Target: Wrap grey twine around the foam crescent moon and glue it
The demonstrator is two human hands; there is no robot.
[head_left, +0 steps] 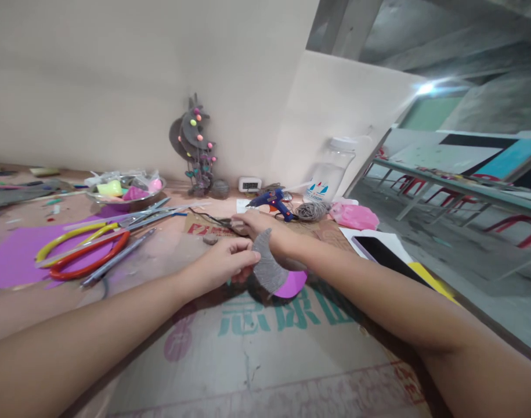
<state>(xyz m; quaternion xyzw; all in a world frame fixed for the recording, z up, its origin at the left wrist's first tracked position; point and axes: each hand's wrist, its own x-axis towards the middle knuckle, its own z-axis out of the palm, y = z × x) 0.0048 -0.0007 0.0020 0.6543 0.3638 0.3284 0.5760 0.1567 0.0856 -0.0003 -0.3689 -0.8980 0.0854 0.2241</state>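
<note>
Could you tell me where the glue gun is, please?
Head view: the glue gun lies far back, right of centre, just beyond the right hand, between the clock and the twine ball.

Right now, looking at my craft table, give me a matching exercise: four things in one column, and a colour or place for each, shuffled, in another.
Things:
1. glue gun
2. felt piece
3. clock
4. bag

Matches:
A. pink
B. in the left hand
C. white
D. blue

Pairs: 1-D, 2-B, 3-C, 4-A
</note>
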